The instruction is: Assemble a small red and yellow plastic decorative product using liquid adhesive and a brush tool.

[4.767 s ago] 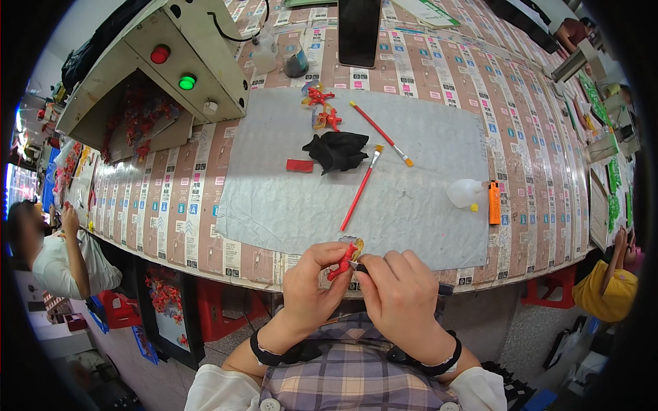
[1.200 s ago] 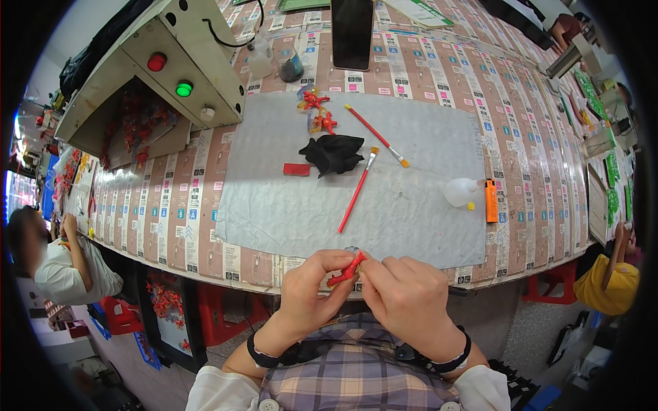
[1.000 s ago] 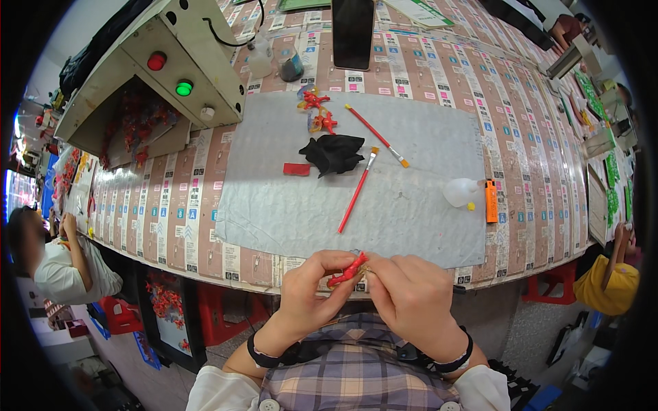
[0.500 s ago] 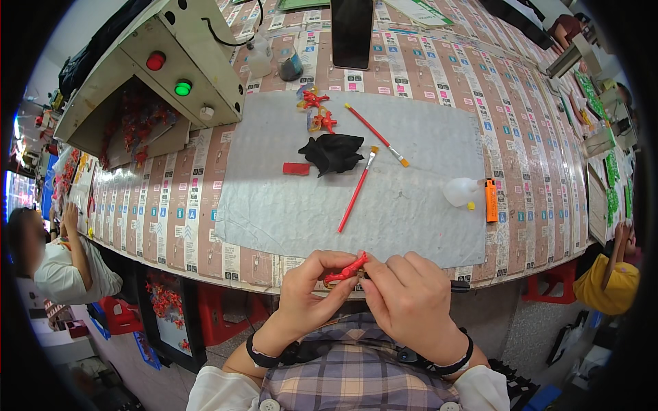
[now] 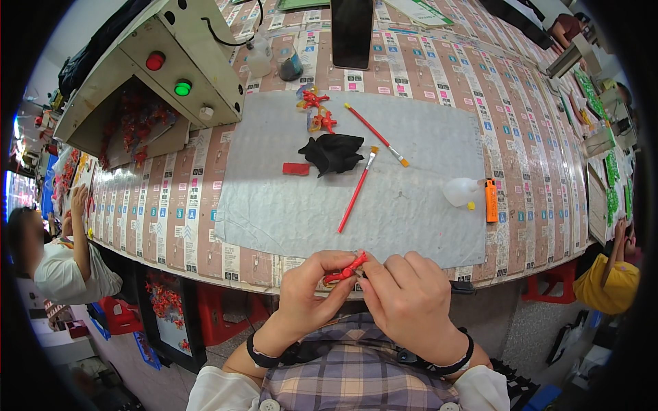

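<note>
Just off the table's front edge, my left hand pinches a small glossy red plastic figure between thumb and fingers. My right hand is closed against the figure's right side. A slim black-handled tool sticks out past the right hand's outer side; its working end is hidden by my fingers. On the grey cloth ahead lie two red-handled brushes, a crumpled black cloth and a small red block. Further red figures with clear orange parts lie behind them.
A metal box with red and green lights stands at left, red pieces inside. A white squeeze bottle and orange lighter lie at right. A phone and jar stand behind. Co-workers sit at both sides.
My right hand has shifted and turned slightly against the figure, and the black handle has tilted a little with it. A co-worker's hand at left has risen.
</note>
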Tool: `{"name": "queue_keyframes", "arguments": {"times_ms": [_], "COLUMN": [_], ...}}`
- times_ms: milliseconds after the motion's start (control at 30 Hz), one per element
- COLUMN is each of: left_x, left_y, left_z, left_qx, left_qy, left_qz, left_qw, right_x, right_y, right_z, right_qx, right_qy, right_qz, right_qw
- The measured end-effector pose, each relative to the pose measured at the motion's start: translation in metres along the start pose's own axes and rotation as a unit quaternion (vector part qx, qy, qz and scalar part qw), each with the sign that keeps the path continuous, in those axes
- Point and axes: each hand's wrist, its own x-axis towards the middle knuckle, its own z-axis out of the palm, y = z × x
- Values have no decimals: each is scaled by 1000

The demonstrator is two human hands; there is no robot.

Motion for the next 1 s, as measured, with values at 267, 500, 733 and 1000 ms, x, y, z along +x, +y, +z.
{"name": "queue_keyframes", "arguments": {"times_ms": [267,500,733,1000], "left_x": [-2,-2,-3,-3], "left_y": [0,-1,-1,-3], "left_z": [1,2,3,2], "left_qx": [34,27,-13,-8], "left_qy": [1,17,16,18], "left_qz": [6,-7,-27,-13], "left_qw": [999,999,999,1000], "right_x": [-1,-2,-3,1], "right_y": [-1,-2,0,0], "right_z": [7,14,12,6], "right_qx": [-28,-13,46,26], "right_qy": [19,46,31,16], "right_qz": [-8,6,33,12], "right_qw": [999,999,998,999]}}
